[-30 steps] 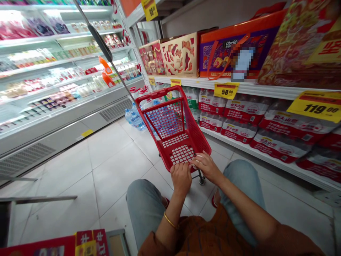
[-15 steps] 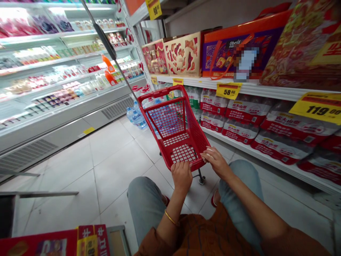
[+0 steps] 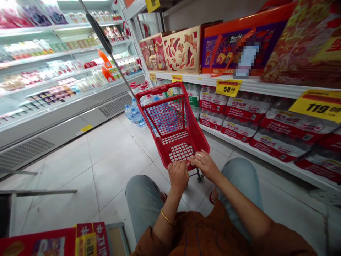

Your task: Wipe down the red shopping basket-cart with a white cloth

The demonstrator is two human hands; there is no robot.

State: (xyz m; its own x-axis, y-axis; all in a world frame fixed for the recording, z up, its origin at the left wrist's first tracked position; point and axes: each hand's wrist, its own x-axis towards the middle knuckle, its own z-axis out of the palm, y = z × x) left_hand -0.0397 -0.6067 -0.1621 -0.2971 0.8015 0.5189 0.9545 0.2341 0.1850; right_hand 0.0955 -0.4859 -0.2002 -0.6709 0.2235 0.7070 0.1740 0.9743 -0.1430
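A red plastic mesh shopping basket on wheels (image 3: pixel 170 119) stands in front of my knees, tilted back, with a long grey pull handle (image 3: pixel 99 33) rising from its far corner. My left hand (image 3: pixel 178 175) lies curled over the near rim, and a gold bangle (image 3: pixel 167 218) circles that wrist. My right hand (image 3: pixel 206 165) sits just beside it, its fingers spread across the rim and the grid floor of the basket. Both hands touch the basket. Its lower frame and one small wheel (image 3: pixel 199 179) show beneath them.
Shrink-wrapped packs of bottled water (image 3: pixel 247 117) fill the right shelf under gift boxes (image 3: pixel 183 49) and yellow price tags. A refrigerated display case (image 3: pixel 66 78) runs along the left. Loose water bottles (image 3: pixel 134 115) stand behind the basket on the white tile floor (image 3: pixel 117 156). A red box (image 3: pixel 90 240) sits at bottom left.
My right hand has gone out along the rim and come back in closer to my left hand. The whole view has shifted slightly, with the shelves riding a little higher.
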